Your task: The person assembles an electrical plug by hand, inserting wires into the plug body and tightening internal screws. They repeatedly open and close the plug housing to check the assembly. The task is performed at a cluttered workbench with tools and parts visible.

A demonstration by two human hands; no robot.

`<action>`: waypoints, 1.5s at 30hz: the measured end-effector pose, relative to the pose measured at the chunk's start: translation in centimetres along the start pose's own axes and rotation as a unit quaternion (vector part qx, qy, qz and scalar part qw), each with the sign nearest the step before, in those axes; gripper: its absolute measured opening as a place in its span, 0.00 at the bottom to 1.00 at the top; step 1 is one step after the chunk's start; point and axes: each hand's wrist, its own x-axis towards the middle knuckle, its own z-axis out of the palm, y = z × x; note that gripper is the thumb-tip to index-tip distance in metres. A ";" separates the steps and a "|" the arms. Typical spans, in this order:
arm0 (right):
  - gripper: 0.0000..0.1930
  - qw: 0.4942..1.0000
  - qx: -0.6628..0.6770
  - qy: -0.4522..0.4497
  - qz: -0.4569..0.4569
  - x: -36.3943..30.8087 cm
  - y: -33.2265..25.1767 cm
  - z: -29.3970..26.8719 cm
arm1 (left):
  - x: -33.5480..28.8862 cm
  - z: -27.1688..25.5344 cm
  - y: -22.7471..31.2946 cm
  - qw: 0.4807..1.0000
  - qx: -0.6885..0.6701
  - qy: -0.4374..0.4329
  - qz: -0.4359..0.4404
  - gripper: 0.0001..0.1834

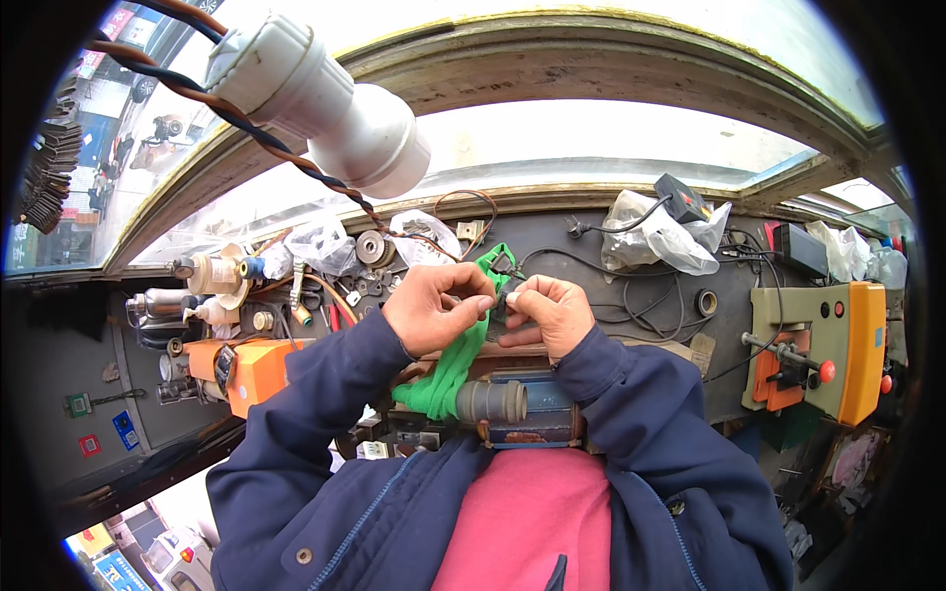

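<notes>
Over the workbench, my left hand [434,310] is closed, its thumb and fingers curled together; anything in the grip is too small to tell. My right hand [552,313] faces it a short gap away, with thumb and forefinger pinched beside a small dark piece I cannot make out. A bright green fabric strip [448,372] runs behind and below the left hand, with a dark clip-like part [504,264] near its far end. At its near end sits a grey ribbed cylindrical fitting [493,402], on or against a worn blue metal block [542,402].
Black cables [641,310] loop across the bench behind my right hand. An orange-and-beige machine with red knobs [833,345] stands at right. An orange machine [261,374] stands at left, near loose metal parts [374,281]. A white lamp holder [325,108] hangs overhead.
</notes>
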 end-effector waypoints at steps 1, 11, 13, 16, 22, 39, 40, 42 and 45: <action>0.05 1.000 0.000 0.000 0.000 0.0 0.0 0.0 | -0.1 0.1 0.4 0.999 0.033 0.007 0.016 0.09; 0.05 1.000 -0.001 -0.011 -0.009 0.2 0.3 -0.2 | -0.1 0.9 0.5 0.998 0.022 0.051 -0.018 0.10; 0.05 1.000 -0.007 -0.014 -0.010 0.1 0.3 -0.2 | 0.2 0.6 -0.1 0.997 -0.032 0.030 -0.056 0.12; 0.05 1.000 -0.016 -0.015 -0.007 0.1 0.3 -0.2 | 0.2 0.6 -0.7 0.997 -0.056 0.014 -0.054 0.11; 0.06 1.000 -0.023 -0.012 0.002 0.1 0.1 -0.1 | 0.3 0.2 -1.6 0.977 -0.184 -0.059 -0.094 0.08; 0.06 0.997 0.040 -0.065 0.023 0.5 0.2 -1.3 | 0.2 -0.3 -1.9 0.961 -0.240 -0.097 -0.092 0.09; 0.06 0.997 0.033 -0.061 0.014 0.4 0.2 -1.2 | 0.1 -0.2 -1.8 0.963 -0.238 -0.093 -0.081 0.09; 0.07 0.998 0.021 -0.059 0.005 0.3 0.2 -0.9 | 0.0 -0.3 -1.7 0.964 -0.237 -0.085 -0.087 0.09; 0.08 0.997 0.021 -0.068 0.010 0.1 0.1 -0.7 | -0.2 -0.3 -1.7 0.964 -0.239 -0.081 -0.087 0.09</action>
